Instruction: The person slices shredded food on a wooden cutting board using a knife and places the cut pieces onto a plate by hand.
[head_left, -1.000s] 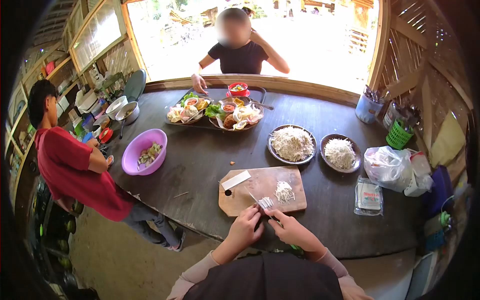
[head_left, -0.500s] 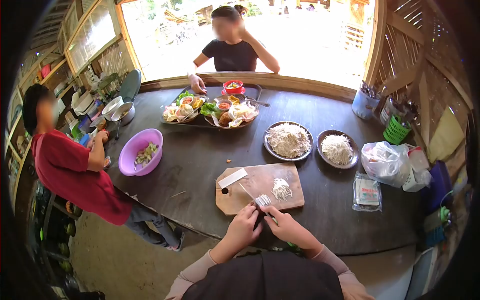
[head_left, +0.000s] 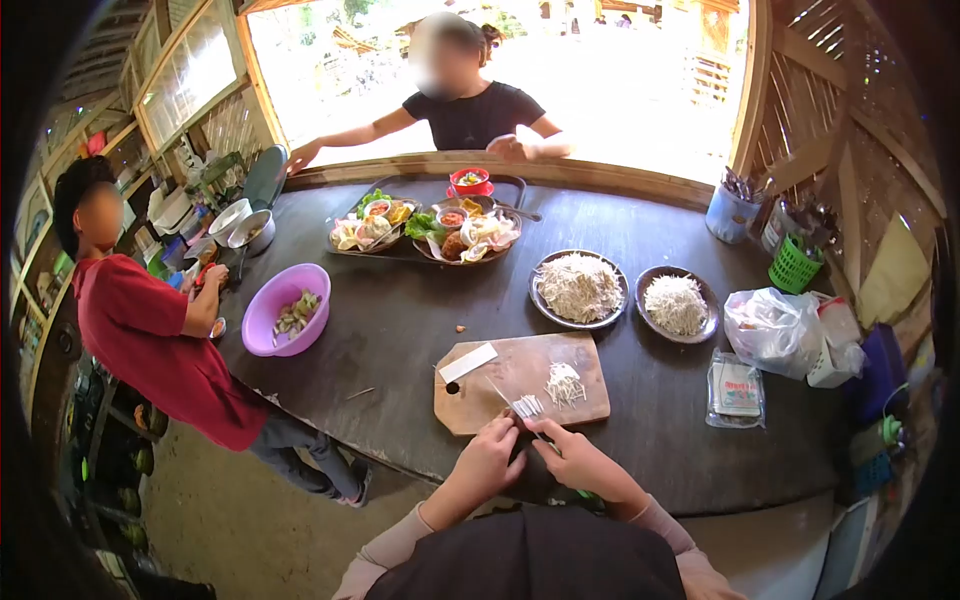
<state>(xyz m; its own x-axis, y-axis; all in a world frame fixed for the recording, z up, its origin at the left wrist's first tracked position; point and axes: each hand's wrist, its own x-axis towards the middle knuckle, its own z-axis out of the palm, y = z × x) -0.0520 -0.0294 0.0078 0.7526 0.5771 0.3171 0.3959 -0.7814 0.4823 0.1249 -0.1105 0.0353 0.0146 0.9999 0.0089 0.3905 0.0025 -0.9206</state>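
In the head view, the right hand grips a knife, its blade over the cutting board beside short white strips. The left hand bunches its fingers at the board's near edge; whether it pinches anything, I cannot tell.

Knife over wooden cutting board.

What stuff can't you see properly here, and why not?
- Handle of the knife: head view, mostly hidden by the right hand.
- Whatever is under the fingertips of the left hand: head view, covered by the fingers.
- What's inside the plastic bag: head view, blurred by the crinkled plastic.
- Small print on the flat packet: head view, too small to read.
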